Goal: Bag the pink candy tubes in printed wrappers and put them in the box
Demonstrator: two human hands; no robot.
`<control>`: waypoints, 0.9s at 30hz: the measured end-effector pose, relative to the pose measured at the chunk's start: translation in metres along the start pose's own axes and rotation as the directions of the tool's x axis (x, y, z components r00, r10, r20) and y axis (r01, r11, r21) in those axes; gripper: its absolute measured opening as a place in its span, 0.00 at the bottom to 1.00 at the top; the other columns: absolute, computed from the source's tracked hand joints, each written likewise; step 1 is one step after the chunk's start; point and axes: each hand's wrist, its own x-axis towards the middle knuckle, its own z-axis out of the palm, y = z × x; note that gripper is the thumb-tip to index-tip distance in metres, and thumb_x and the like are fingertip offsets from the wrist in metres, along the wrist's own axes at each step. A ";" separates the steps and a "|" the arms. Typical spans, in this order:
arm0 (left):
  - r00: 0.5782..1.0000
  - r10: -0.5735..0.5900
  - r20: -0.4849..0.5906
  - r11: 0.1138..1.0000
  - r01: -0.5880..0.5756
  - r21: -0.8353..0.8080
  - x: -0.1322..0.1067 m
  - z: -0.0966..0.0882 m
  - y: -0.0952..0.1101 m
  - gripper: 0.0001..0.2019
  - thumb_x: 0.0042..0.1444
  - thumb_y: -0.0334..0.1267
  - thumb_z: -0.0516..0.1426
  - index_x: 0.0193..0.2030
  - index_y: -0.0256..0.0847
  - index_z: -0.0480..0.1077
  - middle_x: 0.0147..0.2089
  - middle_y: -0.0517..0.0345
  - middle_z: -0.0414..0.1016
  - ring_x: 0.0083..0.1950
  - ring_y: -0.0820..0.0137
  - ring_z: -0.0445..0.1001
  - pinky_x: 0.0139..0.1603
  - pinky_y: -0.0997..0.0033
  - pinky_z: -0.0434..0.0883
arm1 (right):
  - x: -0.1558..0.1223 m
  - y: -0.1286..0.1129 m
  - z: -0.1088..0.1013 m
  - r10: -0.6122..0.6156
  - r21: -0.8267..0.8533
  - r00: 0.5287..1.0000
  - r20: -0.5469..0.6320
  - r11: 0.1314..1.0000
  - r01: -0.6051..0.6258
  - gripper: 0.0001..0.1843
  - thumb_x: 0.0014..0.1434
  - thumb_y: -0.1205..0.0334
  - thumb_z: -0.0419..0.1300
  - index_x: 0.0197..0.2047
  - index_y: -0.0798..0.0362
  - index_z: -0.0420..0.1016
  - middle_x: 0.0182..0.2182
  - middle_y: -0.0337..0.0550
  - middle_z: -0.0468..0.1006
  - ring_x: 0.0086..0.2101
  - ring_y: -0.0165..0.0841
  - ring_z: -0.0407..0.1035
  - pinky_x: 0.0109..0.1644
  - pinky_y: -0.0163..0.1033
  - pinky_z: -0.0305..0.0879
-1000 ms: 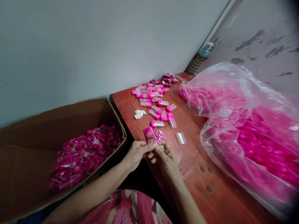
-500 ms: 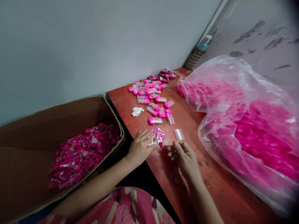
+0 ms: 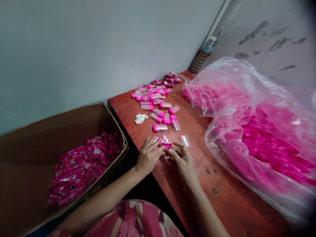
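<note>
My left hand (image 3: pixel 149 157) and my right hand (image 3: pixel 182 158) meet near the table's left edge. Between their fingertips is a small pink printed packet (image 3: pixel 166 145), pinched from both sides. Silvery-pink shiny wrappers (image 3: pixel 161 138) lie just beyond it, partly under my left fingers. A small clear plastic sleeve (image 3: pixel 185 141) lies flat past my right fingers. Farther back are several clear tubes with bright pink caps (image 3: pixel 161 127), filled with pale pink beads or pellets, spread in a loose pile.
To the left, a cardboard box (image 3: pixel 116 123) holds many pink packets (image 3: pixel 81 161). A large clear bag (image 3: pixel 229 72) of pink plastic pieces (image 3: pixel 269 141) covers the table's right side. White crumpled scrap (image 3: pixel 141 118), more pink packets (image 3: pixel 171 78) and a bottle (image 3: pixel 202 56) stand or lie farther back.
My right hand has moved left from beside the clear sleeve to meet my left hand. A pink packet now shows between the fingertips. The view has shifted slightly.
</note>
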 end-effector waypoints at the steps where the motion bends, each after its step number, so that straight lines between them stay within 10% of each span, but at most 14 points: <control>1: 1.000 -0.021 -0.009 0.999 0.020 -0.044 -0.001 0.000 0.004 0.16 0.38 0.24 0.64 0.32 0.50 0.76 0.48 0.58 0.74 0.61 0.65 0.59 0.63 0.61 0.48 | 0.001 0.000 0.002 0.003 0.028 1.000 0.023 1.000 -0.004 0.20 0.48 0.58 0.64 0.43 0.51 0.63 0.27 0.35 0.73 0.26 0.29 0.68 0.29 0.33 0.62; 5: 0.985 -0.158 -0.074 0.974 0.143 -0.174 -0.005 -0.009 0.013 0.20 0.37 0.29 0.66 0.41 0.46 0.74 0.47 0.56 0.75 0.52 0.64 0.69 0.54 0.71 0.63 | 0.005 -0.002 0.007 -0.020 0.058 0.998 0.060 0.998 0.016 0.19 0.49 0.60 0.64 0.42 0.52 0.64 0.21 0.30 0.70 0.22 0.24 0.63 0.27 0.30 0.58; 10: 0.922 -0.328 0.205 0.902 0.370 -0.221 -0.003 -0.024 0.005 0.13 0.48 0.44 0.59 0.33 0.35 0.76 0.32 0.53 0.77 0.34 0.66 0.75 0.40 0.67 0.70 | 0.009 -0.011 0.013 -0.005 -0.084 0.964 0.267 0.996 0.028 0.17 0.50 0.58 0.63 0.42 0.52 0.65 0.22 0.33 0.70 0.24 0.27 0.65 0.28 0.32 0.59; 13: 0.892 -0.411 0.189 0.850 0.449 -0.274 -0.002 -0.029 -0.001 0.15 0.44 0.45 0.62 0.29 0.32 0.75 0.27 0.53 0.76 0.28 0.70 0.73 0.34 0.69 0.70 | 0.024 -0.019 0.017 -0.043 -0.325 0.918 0.393 0.928 0.183 0.12 0.54 0.55 0.58 0.39 0.53 0.67 0.26 0.39 0.73 0.27 0.32 0.68 0.30 0.36 0.62; 17: 0.883 -0.468 0.048 0.826 0.456 -0.333 -0.002 -0.033 0.001 0.15 0.38 0.44 0.65 0.23 0.31 0.74 0.23 0.53 0.74 0.25 0.72 0.71 0.30 0.71 0.69 | 0.062 -0.032 0.022 -0.290 -0.711 0.822 0.491 0.412 0.570 0.12 0.59 0.59 0.50 0.44 0.52 0.69 0.40 0.48 0.74 0.40 0.39 0.67 0.42 0.42 0.62; 21: 0.846 -0.533 -0.030 0.770 0.470 -0.432 0.001 -0.038 0.005 0.16 0.33 0.44 0.67 0.20 0.31 0.73 0.20 0.55 0.72 0.22 0.75 0.69 0.26 0.74 0.68 | 0.100 -0.035 0.028 -0.169 -0.750 0.732 0.660 -0.102 0.653 0.14 0.58 0.62 0.53 0.47 0.54 0.69 0.46 0.51 0.71 0.47 0.42 0.62 0.49 0.44 0.57; 24: 0.818 -0.571 -0.067 0.717 0.458 -0.526 0.005 -0.043 0.004 0.16 0.31 0.42 0.68 0.19 0.31 0.70 0.19 0.57 0.71 0.20 0.77 0.67 0.24 0.76 0.68 | 0.116 -0.031 0.031 -0.071 -0.741 0.745 0.663 -0.199 0.641 0.12 0.59 0.62 0.52 0.45 0.54 0.69 0.43 0.51 0.73 0.44 0.40 0.64 0.46 0.41 0.58; 27: 0.799 -0.594 -0.089 0.659 0.421 -0.624 0.010 -0.045 0.002 0.15 0.33 0.40 0.68 0.22 0.31 0.71 0.22 0.56 0.72 0.22 0.76 0.68 0.23 0.77 0.68 | 0.112 -0.030 0.029 -0.138 -0.777 0.765 0.629 -0.111 0.619 0.11 0.61 0.61 0.48 0.41 0.55 0.69 0.37 0.52 0.74 0.38 0.40 0.67 0.42 0.40 0.59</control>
